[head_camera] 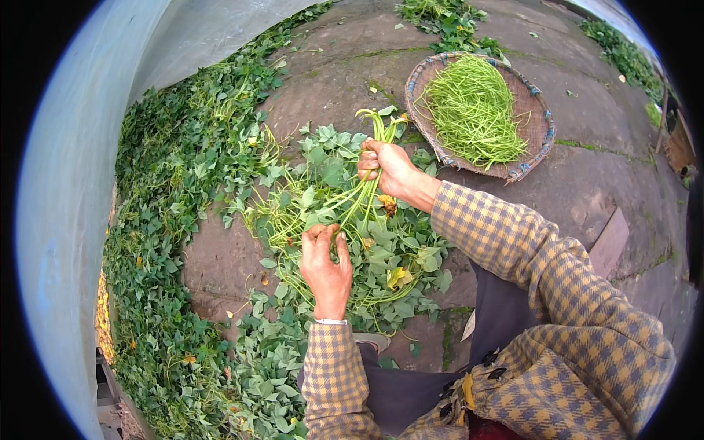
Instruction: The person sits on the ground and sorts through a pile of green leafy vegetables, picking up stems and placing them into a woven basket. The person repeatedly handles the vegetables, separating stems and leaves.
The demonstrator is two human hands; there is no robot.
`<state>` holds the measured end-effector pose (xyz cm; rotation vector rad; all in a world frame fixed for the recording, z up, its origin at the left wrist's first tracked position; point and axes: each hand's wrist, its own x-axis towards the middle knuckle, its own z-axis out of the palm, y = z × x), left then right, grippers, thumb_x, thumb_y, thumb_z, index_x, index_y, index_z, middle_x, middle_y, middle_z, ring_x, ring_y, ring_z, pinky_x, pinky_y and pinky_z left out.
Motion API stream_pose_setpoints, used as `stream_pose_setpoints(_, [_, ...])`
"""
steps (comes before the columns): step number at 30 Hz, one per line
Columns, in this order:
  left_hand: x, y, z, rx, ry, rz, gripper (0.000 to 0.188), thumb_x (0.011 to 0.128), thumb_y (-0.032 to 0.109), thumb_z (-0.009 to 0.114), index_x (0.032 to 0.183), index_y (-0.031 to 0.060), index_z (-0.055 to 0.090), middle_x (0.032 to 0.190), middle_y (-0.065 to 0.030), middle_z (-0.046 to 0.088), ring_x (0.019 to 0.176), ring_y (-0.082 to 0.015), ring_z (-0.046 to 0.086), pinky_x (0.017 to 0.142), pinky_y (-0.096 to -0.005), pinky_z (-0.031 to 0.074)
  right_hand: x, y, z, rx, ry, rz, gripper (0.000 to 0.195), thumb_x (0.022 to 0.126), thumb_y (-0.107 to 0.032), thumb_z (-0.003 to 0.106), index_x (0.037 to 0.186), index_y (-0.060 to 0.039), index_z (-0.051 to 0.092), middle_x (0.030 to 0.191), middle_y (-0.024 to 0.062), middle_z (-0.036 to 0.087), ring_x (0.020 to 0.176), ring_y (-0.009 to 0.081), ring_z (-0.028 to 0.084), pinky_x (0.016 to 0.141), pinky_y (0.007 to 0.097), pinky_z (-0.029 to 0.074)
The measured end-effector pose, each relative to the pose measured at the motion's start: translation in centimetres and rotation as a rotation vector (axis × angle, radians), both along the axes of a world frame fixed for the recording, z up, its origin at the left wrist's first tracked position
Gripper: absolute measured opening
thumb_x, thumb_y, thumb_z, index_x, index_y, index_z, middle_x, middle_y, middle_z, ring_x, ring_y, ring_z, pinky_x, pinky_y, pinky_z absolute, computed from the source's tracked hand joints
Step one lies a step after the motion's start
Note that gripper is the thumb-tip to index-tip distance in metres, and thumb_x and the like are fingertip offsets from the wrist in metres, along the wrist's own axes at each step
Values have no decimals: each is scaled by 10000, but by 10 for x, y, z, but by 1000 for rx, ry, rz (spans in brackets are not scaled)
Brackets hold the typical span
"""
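My right hand [385, 168] is closed around a small bunch of long green leaf stems [360, 201], whose cut ends stick out above the fist. The leafy ends hang down to the left, over a heap of leafy vines [379, 264]. My left hand [329, 256] pinches at the lower part of the bunch, thumb and fingertips around a leaf or stem; exactly which is too small to tell. Up and to the right of my right hand, a round woven bamboo tray [531, 115] holds a pile of stripped green stems [473, 110].
Leafy vines [165, 220] lie in a long band along the left, beside a pale plastic sheet [71, 192]. More greens [445, 25] lie at the top of the concrete floor [335, 71]. A flat slab [609, 242] rests to the right of my right sleeve.
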<state>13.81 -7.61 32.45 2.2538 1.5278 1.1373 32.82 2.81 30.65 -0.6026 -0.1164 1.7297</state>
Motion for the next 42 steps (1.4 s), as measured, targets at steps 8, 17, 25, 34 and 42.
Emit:
stream_pose_setpoints(8, [6,10,-11,38,-48,-50,118,788,-9,602,901,-25,630,842,-142,597,728,-302,598,665,-362,482,-2,-1,1,11,37,22,155,988,-154,362,857,-88,410,614,-55,301,498,74,272,451,234,255])
stream_pose_setpoints(17, [-30,27,-20,-395,-787,200,152,850,65,510,764,44,633,743,13,574,578,-58,424,519,-226,348,5,1,2,16,33,18,139,983,-138,353,877,-74,417,609,-69,291,483,50,272,413,218,249])
stream_pose_setpoints(25, [-5,7,-13,-134,240,-21,342,814,30,580,1155,7,603,818,-125,581,694,-248,585,640,-380,468,7,-1,0,17,48,85,184,992,-160,328,863,-73,426,613,-68,291,484,52,262,412,212,247])
stream_pose_setpoints(34, [-1,12,-25,-201,57,-123,124,826,74,598,915,7,652,812,-138,574,718,-314,585,654,-384,458,10,0,2,6,73,85,201,997,-191,333,869,-68,428,622,-54,302,490,63,277,413,218,257])
stream_pose_setpoints(42, [5,11,-26,-231,15,-214,122,807,65,619,904,-1,651,832,-137,593,746,-307,594,691,-358,472,17,-4,4,24,71,71,185,994,-186,348,876,-69,428,619,-52,306,482,61,286,421,218,255])
